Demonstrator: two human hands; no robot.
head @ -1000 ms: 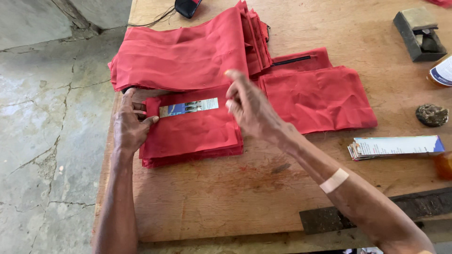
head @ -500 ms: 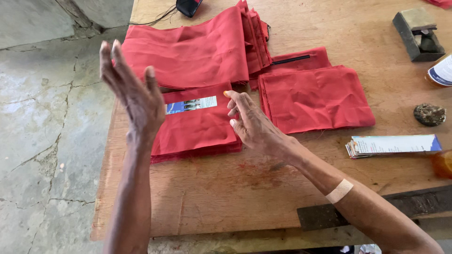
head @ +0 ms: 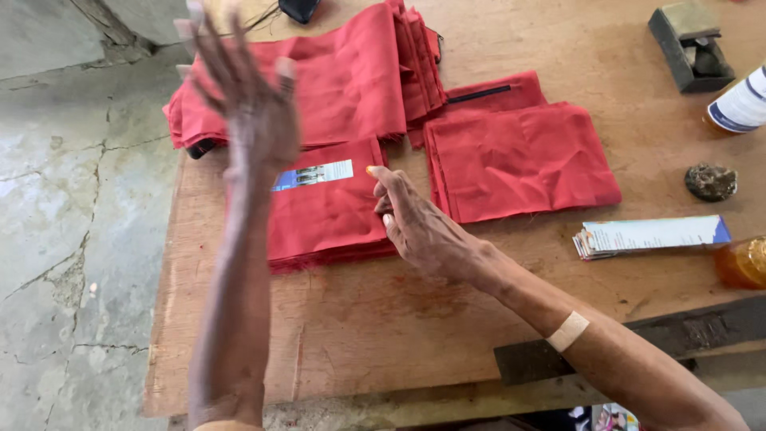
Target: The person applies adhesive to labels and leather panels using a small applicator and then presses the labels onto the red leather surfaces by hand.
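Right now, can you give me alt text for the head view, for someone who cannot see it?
A person's right hand rests on a stack of folded red cloths bearing a paper label, while the left hand is raised, open and blurred. More red cloths and a stack of labels lie on the wooden table.

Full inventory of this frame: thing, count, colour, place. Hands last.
wooden table: one, brown, fills most of the view
large cloth stack: one, red, far left of the table
near cloth stack: one, red, table's left, under the hands
paper label: one, white and blue, on the near cloth stack
right cloth stack: one, red, centre
label strips: one pile, white and blue, right
stone: one, dark, right
block: one, dark grey, far right
bottle: one, white, right edge
jar: one, amber, right edge
concrete floor: grey, left
left hand: raised, open, empty
right hand: open, on the near cloth stack's edge
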